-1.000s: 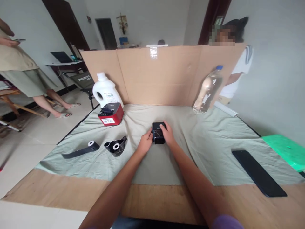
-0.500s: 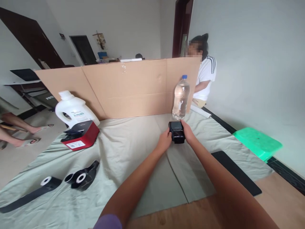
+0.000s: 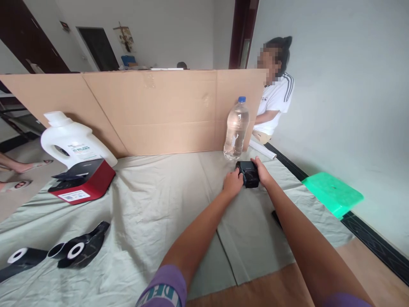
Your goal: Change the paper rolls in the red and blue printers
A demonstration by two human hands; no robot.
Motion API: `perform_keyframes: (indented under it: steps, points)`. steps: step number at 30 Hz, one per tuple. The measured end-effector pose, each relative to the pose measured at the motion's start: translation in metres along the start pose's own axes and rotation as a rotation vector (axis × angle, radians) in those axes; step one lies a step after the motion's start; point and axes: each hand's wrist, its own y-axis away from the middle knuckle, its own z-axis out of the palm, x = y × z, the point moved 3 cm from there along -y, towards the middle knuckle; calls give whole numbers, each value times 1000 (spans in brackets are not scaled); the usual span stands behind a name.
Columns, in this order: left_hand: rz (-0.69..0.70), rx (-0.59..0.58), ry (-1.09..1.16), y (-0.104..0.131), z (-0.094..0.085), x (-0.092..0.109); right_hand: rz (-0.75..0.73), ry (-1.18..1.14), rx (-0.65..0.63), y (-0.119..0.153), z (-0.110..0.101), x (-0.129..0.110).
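A small black boxy device with a dark grey panel on top is held between my two hands, low over or on the cloth in front of the bottle. My left hand grips its left side, fingers curled at the edge. Against its right side presses my right hand, partly wrapped around it. Just behind stands a large clear water bottle with a blue cap. The far end of a flat black slab shows beside my right forearm, which hides the rest.
A cardboard panel stands along the back. On the left are a white detergent jug, a red-and-black box-shaped machine and black rolls on the grey-green cloth. A person sits behind; a green stool stands right.
Both hands have shifted right with the black device, which is turned slightly. The view has swung right, so the left-hand things sit further left, and my right arm covers more of the slab.
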Motion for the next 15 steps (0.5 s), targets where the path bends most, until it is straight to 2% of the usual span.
perform_keyframes:
  steps: [4, 6, 7, 9, 11, 13, 15]
  points:
    - [-20, 24, 28, 6, 5, -4, -97, 169, 68, 10, -1, -11]
    - [10, 39, 52, 20, -10, -10, -247, 325, 148, 24, -2, -23]
    - [50, 58, 52, 32, -26, -16, -347, 400, 177, 33, -1, -30]
    - [207, 117, 2, 68, -75, -32, -566, 523, 193, 54, 9, -41]
    - [315, 248, -51, 117, -147, -60, -762, 609, 139, 77, 34, -47]
    - [277, 458, -74, 168, -232, -101, -888, 640, 20, 101, 78, -46]
    - [112, 708, -85, 210, -316, -153, -925, 597, -164, 128, 143, -40]
